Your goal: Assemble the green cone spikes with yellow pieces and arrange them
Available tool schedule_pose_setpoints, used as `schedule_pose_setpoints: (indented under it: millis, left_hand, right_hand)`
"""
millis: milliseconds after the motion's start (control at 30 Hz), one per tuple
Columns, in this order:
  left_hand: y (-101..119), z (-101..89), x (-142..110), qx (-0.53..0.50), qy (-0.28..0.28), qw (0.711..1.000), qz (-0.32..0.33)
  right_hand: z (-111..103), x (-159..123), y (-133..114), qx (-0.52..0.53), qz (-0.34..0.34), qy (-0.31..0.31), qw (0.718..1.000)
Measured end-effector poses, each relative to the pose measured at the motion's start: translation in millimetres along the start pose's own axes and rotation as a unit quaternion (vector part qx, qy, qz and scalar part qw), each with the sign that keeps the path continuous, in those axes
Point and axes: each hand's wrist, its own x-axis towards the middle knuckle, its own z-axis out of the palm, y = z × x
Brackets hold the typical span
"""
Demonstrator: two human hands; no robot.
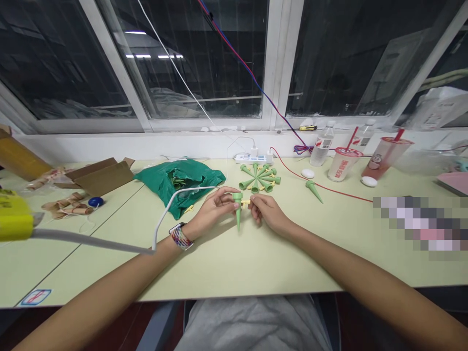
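My left hand (214, 208) pinches a green watering spike (238, 210) by its capped top, its tip pointing down. From the side of that spike sticks a small yellow valve (246, 202). The fingers of my right hand (269, 210) close on the valve's outer end. I cannot tell whether the valve is fully seated. Just beyond my hands, several green spikes with yellow valves lie in a ring (268, 187), tips toward the middle. A single spike (314, 191) lies to the right. Left of them, a torn green plastic bag (153, 178) shows more green parts; a loose yellow valve (189, 208) lies beside it.
A grey-white cable (109, 243) crosses in front of my left forearm. A power strip (241, 159) sits by the wall. Drink cups (341, 168) and water bottles (321, 148) stand at the right rear. Wooden pieces (69, 204) and a cardboard box (100, 179) lie left.
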Motion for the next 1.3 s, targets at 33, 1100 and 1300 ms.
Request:
schedule_pose_setpoints:
  millis: [33,1100,1300]
  left_hand:
    - [-0.7,-0.1,0.2,-0.017,-0.002,1.000,-0.008]
    - [-6.0,15.2,-4.4,-0.074,-0.055,0.992,-0.083]
    - [-5.2,11.6,-4.1,0.049,-0.029,0.998,-0.030]
  right_hand:
    - [-0.5,-1.1,-0.6,-0.015,-0.022,0.004,1.000]
    - [7.4,-13.6,-17.9,-0.212,-0.158,-0.009,0.964]
    - [14.6,-9.9,-16.8,0.021,-0.009,-0.039,0.999]
